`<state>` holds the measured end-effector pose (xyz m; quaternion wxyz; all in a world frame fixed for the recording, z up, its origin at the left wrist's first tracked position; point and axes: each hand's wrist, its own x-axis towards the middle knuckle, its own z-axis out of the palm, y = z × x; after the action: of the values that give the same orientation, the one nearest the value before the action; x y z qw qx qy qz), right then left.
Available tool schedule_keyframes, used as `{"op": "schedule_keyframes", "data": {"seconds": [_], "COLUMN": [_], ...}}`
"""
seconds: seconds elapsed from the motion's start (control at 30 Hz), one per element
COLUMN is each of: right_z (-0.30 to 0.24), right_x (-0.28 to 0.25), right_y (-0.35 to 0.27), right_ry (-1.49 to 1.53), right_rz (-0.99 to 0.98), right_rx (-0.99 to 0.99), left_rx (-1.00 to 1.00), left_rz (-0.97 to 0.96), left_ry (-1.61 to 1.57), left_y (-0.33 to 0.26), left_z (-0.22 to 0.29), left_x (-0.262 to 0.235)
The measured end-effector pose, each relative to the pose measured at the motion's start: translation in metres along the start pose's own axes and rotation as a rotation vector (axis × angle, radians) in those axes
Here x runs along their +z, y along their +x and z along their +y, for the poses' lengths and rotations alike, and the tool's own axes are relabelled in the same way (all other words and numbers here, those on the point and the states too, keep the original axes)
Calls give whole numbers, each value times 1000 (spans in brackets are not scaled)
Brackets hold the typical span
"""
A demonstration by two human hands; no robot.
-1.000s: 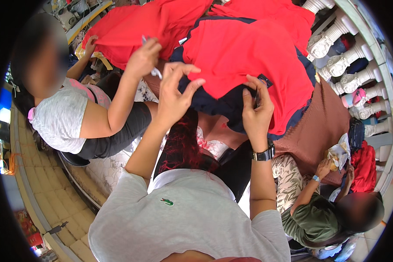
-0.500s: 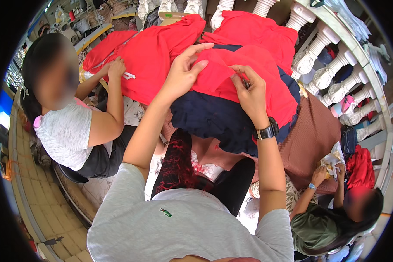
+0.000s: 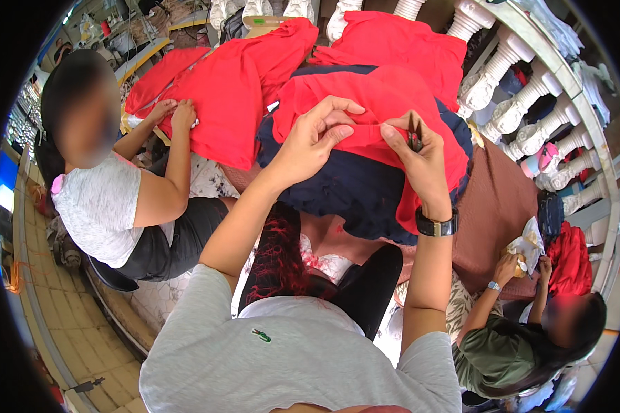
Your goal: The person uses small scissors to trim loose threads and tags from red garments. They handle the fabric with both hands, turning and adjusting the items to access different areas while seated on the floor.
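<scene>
A piece of red cloth (image 3: 310, 93) lies over dark navy cloth (image 3: 341, 184) in front of me. My left hand (image 3: 317, 136) pinches the red cloth between thumb and fingers. To its right, my right hand (image 3: 424, 157) grips the same cloth by its edge, so a short stretch runs taut between the two hands. Tucked in the fingers of my right hand is a small dark metal tool (image 3: 415, 135) with two prongs, which looks like thread snips. Part of it is hidden by the fingers.
At the left a co-worker handles another red cloth (image 3: 220, 96). A second person at the lower right holds a crumpled wrapper (image 3: 527, 246). Brown cloth (image 3: 496, 199) covers the surface beneath. A white baluster railing (image 3: 508, 58) curves behind, and red threads (image 3: 282, 255) cling to my trousers.
Both hands have moved to the right and slightly down, drawing the red cloth edge taut between them. The snips in my right hand now show more plainly.
</scene>
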<state>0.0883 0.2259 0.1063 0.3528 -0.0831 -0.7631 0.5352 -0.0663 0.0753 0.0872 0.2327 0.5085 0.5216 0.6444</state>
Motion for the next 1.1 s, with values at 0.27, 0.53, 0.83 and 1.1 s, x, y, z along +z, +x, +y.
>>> {"op": "schedule_keyframes", "data": {"seconds": [0.27,0.53,0.83,1.1], "right_z": [14,4,11,16], "right_x": [6,20,26,24], "right_y": [-15,-23,-31,-34], "right_ry": [364,162,56,68], "right_rz": [49,123,232,216], "right_rx": [289,240,214,303], "left_rx": [131,694,-15,501], "left_rz": [34,263,262,323], "left_ry": [73,861,48,585], "left_y": [-9,-1,-26,-14], "left_z": [-8,-3,-4,-46], "left_x": [16,16,43,42]}}
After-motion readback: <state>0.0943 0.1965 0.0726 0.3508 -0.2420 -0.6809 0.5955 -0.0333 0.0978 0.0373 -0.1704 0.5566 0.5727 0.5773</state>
